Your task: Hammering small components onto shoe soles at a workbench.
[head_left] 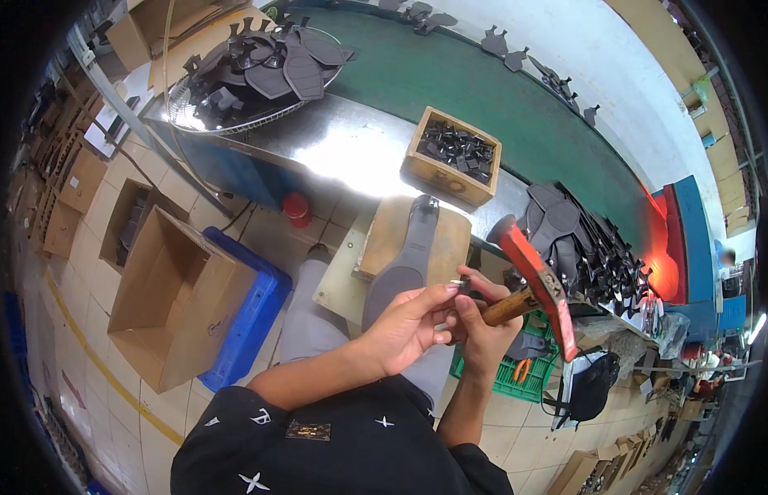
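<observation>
My left hand [413, 328] and my right hand [487, 322] meet in front of my body. Thumb and fingertips of the left pinch a small dark part [464, 285], partly covered by fingers. The right hand is wrapped round the wooden handle of a hammer [542, 276] with a red head, and its fingertips also reach the small part. Just beyond my hands, a grey sole-shaped piece [405, 272] with a narrow black end lies over a wooden block [452, 239].
Several small black parts fill a wooden box [446, 181] on the metal table edge [351, 136]. A wire basket [248, 128] of grey pieces stands left, a pile of them [557, 214] right. Behind runs a green conveyor belt [392, 70]. A cardboard carton [165, 313] and green crate [504, 381] flank me.
</observation>
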### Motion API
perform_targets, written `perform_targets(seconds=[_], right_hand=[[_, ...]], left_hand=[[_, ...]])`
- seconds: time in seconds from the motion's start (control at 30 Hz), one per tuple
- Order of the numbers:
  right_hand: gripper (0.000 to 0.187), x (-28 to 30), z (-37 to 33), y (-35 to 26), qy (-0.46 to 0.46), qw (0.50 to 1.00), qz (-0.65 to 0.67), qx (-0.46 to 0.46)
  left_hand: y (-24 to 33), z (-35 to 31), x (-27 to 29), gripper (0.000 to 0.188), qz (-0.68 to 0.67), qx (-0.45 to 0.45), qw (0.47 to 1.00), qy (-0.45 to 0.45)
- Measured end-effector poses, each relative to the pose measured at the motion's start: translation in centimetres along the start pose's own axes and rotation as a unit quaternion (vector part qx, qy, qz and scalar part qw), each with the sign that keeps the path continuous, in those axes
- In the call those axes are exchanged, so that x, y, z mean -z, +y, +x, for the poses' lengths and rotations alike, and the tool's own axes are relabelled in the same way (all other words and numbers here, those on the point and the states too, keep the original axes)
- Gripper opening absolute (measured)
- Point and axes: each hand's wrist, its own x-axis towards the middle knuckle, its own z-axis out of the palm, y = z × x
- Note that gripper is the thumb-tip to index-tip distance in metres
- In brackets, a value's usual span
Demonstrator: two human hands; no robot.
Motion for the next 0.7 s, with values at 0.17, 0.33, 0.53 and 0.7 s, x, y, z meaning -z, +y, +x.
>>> perform_targets(seconds=[0.17, 0.33, 0.53, 0.7], right_hand=[[0.017, 0.6, 0.9, 0.5, 0.058, 0.997, -0.059, 0.008], [0.016, 1.2, 3.9, 0.6, 0.056, 0.989, -0.134, 0.016], [0.019, 1.5, 6.7, 2.9, -0.023, 0.985, -0.169, 0.023], [0.021, 1.3, 9.1, 5.2, -0.066, 0.970, -0.229, 0.044]], left_hand=[[1.9, 3.0, 2.6, 0.027, 0.278, -0.093, 0.956, -0.009], [7.3, 10.3, 4.7, 0.034, 0.723, -0.578, 0.325, 0.195], [9.5, 11.2, 6.8, 0.024, 0.735, -0.430, 0.524, 0.025], [8.5, 10.0, 6.8, 0.027, 0.753, -0.493, 0.435, 0.006]])
